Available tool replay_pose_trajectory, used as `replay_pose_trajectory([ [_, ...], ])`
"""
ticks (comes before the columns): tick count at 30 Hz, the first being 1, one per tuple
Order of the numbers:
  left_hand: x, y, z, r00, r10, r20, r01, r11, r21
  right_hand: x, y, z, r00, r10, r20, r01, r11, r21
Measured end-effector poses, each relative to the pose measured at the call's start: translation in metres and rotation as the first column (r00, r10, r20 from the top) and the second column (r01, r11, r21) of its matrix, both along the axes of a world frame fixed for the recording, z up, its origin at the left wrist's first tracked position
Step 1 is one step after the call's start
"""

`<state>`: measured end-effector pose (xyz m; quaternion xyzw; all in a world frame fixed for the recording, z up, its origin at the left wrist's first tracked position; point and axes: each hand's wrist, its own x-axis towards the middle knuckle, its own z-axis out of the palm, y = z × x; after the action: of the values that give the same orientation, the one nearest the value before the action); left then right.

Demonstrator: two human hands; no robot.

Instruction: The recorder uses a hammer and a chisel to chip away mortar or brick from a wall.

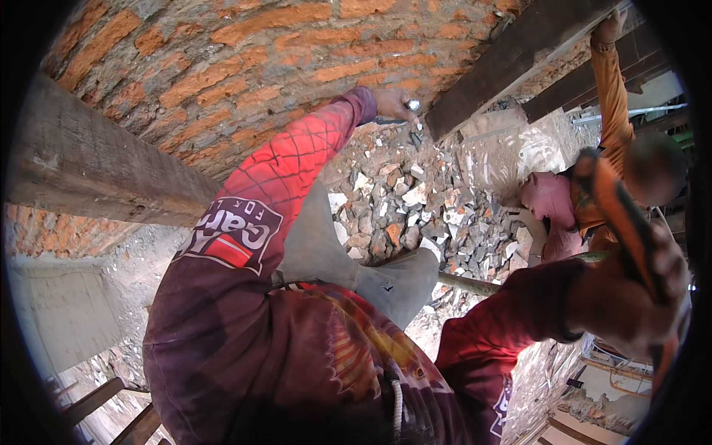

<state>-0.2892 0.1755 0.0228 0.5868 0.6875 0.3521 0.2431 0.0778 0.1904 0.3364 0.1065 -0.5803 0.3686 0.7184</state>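
At the foot of the brick wall (319, 55), my left hand (391, 104) is closed round a metal tool (413, 105). Only its shiny round end stands out clearly; the rest is mostly hidden by the fingers. This hand is close to the lower end of a dark wooden beam (504, 70). My right hand (653, 285) is raised at the right, blurred, with its fingers wrapped round an orange-and-black tool handle (619, 215). The working end of that tool cannot be made out.
Broken rubble (404, 196) covers the ground around my legs. A thick timber (104, 159) slants across at the left. On the right, close beyond my raised arm, a co-worker's orange sleeve (614, 96) reaches up to the dark beam. A greenish pole (471, 283) lies past my knee.
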Motion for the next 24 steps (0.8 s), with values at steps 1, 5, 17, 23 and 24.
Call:
replay_pose_trajectory([
  [1,-0.002,-0.001,-0.001,1.0,-0.01,-0.007,0.01,1.0,0.02,-0.025,-0.012,-0.064,0.99,0.029,0.139,-0.024,0.999,-0.038],
  [5,-0.001,0.01,-0.015,1.0,0.016,0.023,-0.016,1.0,0.011,-0.027,-0.025,-0.302,0.246,0.302,0.921,0.175,0.921,-0.348],
  [17,-0.017,0.018,-0.022,0.995,0.011,0.1,-0.015,0.999,0.039,0.062,-0.016,-0.061,0.864,0.164,0.476,0.015,0.936,-0.35],
  [23,-0.009,0.021,-0.016,1.0,0.017,0.017,-0.018,0.999,0.032,0.016,0.03,0.012,0.988,0.023,0.154,-0.021,1.0,-0.015],
  [24,-0.008,0.02,-0.014,1.0,0.026,0.005,-0.027,1.0,0.01,-0.006,0.028,-0.003,0.992,0.025,0.124,-0.029,0.999,0.03],
])
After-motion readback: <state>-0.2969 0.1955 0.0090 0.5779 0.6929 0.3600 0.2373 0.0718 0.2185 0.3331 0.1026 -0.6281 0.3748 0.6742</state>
